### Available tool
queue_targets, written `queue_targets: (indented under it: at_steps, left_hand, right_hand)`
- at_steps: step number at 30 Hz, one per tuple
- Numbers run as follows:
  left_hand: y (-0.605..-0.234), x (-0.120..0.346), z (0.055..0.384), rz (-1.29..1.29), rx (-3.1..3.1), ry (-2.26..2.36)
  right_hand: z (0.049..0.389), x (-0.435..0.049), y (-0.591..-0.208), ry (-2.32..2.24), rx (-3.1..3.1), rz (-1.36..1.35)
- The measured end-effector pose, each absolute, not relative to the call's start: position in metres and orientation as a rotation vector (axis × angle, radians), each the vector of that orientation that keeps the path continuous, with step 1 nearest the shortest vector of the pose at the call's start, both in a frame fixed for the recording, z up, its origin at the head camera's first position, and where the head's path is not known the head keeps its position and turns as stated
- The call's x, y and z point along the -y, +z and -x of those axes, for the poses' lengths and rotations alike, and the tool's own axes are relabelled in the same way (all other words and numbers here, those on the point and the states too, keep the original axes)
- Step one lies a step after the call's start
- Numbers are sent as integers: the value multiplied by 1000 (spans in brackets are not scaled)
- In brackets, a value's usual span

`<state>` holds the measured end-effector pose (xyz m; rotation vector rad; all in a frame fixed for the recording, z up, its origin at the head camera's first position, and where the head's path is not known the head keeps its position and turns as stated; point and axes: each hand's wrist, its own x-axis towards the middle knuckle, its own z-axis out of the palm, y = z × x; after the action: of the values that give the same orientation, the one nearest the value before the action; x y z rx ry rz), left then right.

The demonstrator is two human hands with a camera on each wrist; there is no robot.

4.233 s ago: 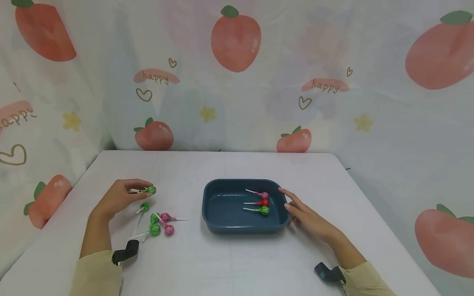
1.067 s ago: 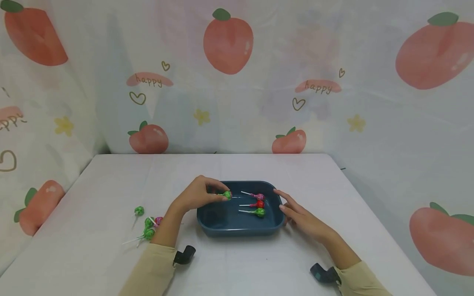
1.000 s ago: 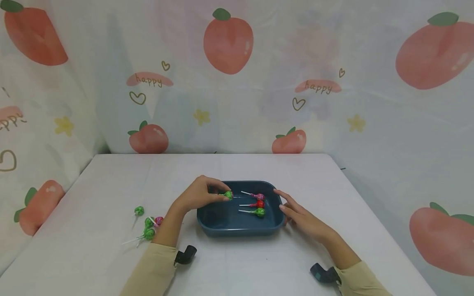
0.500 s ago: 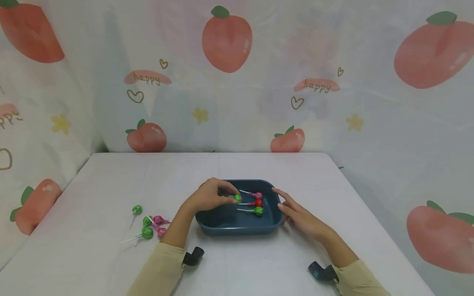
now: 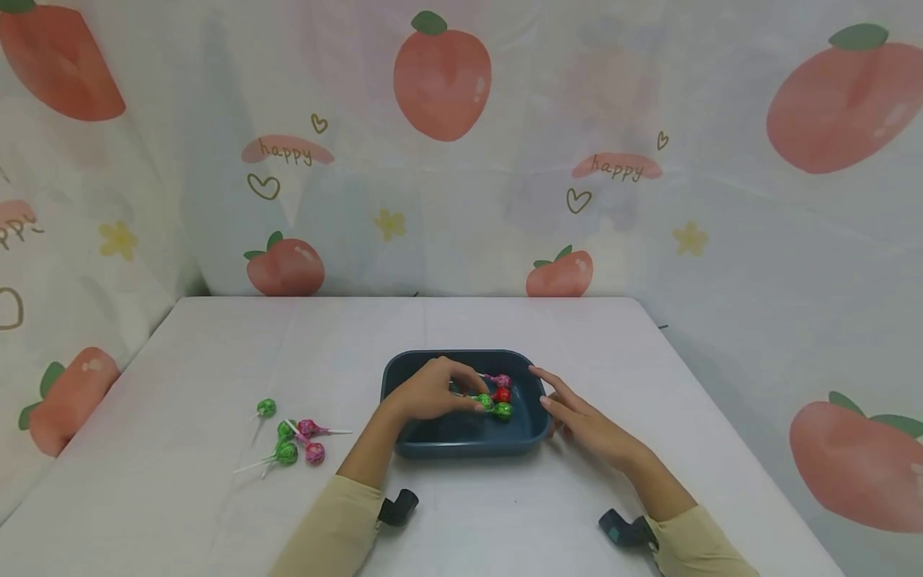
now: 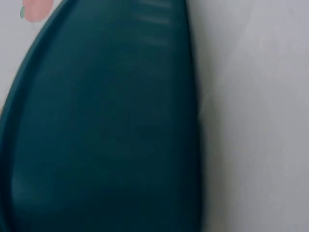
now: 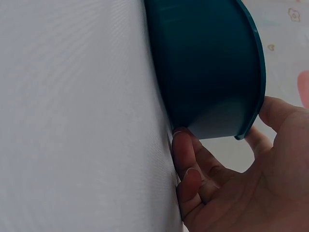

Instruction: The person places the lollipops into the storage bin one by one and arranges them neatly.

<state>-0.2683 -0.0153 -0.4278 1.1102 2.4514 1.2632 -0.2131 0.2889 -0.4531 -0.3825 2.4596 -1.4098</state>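
My left hand [image 5: 433, 389] reaches over the dark blue tray [image 5: 461, 450] and pinches a green lollipop [image 5: 485, 400] between thumb and fingers. Right beside it in the tray lie a pink lollipop [image 5: 502, 381], a red lollipop [image 5: 501, 395] and another green lollipop [image 5: 503, 411]; their sticks are mostly hidden. At the tray's right end, my right hand [image 5: 587, 417] touches the rim with relaxed fingers; the right wrist view shows the thumb at the rim and other fingers low beside the wall. The left wrist view is filled by the tray's side [image 6: 106, 106], without the hand.
Left of the tray, several lollipops lie on the white table [image 5: 447, 513]: a lone green lollipop [image 5: 266, 408] and a cluster with a green lollipop [image 5: 287, 453] and a pink lollipop [image 5: 315, 453]. A fruit-printed cloth [image 5: 461, 200] hangs behind and at both sides.
From the pile at left, my left hand has carried the green lollipop rightward into the tray, lately lowering it beside the other three. The right hand stays at the tray's right end.
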Motion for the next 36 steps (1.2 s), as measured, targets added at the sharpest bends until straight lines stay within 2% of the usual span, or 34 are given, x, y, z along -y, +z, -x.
queue_targets:
  at_steps: [28, 36]
  left_hand:
    - [-435, -6, 262, -1138, -2458, 1137]
    - [-431, -14, 255, -1061, -2460, 1150]
  right_hand:
    - [215, -289, -451, -1403, -2471, 388]
    - [213, -289, -453, -1402, -2471, 398]
